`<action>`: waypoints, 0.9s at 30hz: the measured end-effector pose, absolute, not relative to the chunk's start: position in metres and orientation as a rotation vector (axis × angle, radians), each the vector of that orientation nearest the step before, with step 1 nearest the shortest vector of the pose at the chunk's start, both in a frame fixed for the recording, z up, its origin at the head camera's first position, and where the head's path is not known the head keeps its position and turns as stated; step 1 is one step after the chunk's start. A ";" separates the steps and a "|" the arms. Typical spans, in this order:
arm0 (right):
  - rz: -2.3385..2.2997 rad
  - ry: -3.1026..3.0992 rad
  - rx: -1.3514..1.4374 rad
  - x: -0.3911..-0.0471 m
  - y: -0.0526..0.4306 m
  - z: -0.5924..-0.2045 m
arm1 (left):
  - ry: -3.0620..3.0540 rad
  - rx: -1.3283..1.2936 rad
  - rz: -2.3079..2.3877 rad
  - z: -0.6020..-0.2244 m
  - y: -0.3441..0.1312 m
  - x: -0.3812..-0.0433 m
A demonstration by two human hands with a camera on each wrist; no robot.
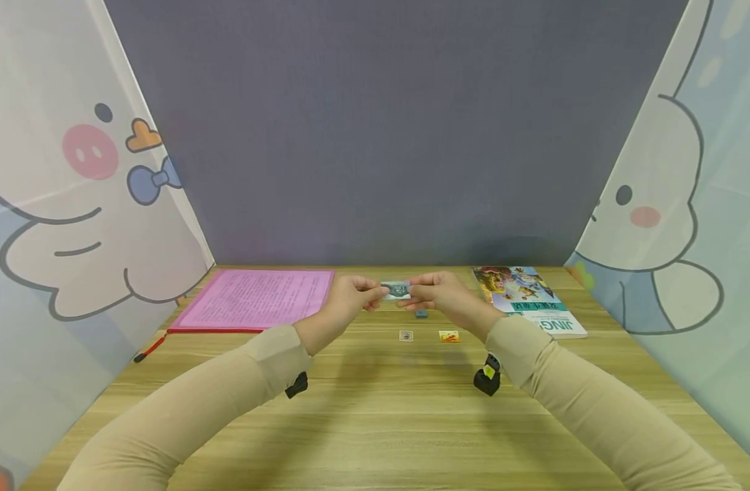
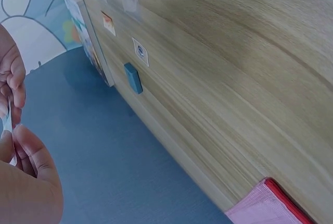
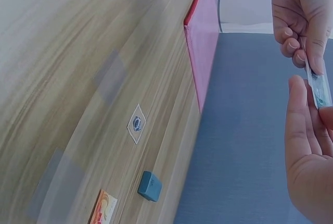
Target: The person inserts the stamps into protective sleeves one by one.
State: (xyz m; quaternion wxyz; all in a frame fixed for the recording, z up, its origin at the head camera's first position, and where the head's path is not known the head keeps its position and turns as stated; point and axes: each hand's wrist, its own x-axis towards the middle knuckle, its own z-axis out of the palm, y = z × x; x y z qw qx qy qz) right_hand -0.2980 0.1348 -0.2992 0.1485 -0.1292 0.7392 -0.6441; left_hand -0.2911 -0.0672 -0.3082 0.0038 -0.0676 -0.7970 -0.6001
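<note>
My left hand [image 1: 349, 294] and right hand [image 1: 444, 296] hold a small stamp-like card [image 1: 397, 290] between them, raised over the far part of the table. The thumb and fingers of each hand pinch one end of it. A dark greenish picture shows on its face. In the right wrist view the card [image 3: 320, 90] is seen at a slant, thin and glossy. Below the hands lie a small white-bordered stamp [image 1: 406, 335] with a round blue mark and a red-and-yellow stamp [image 1: 449, 336]. A small blue block [image 1: 421, 314] sits just behind them.
A pink zip pouch [image 1: 258, 300] with a printed sheet lies at the left. At the right is a colourful book [image 1: 525, 300]. Two faint see-through sleeves [image 3: 57, 185] lie on the wooden table [image 1: 387, 423], nearer me than the stamps. A grey panel [image 1: 393, 136] stands behind.
</note>
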 end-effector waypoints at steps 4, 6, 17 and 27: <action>-1.864 2.117 -0.360 -0.297 0.134 -0.300 | -2.490 -0.229 -1.888 -0.309 -0.067 -0.291; -1.865 2.116 -0.358 -0.297 0.133 -0.300 | -2.485 -0.238 -1.890 -0.310 -0.067 -0.292; -1.873 2.135 -0.379 -0.296 0.133 -0.299 | -2.469 -0.236 -1.918 -0.308 -0.067 -0.291; -1.886 2.154 -0.384 -0.295 0.134 -0.299 | -2.461 -0.239 -1.902 -0.309 -0.067 -0.292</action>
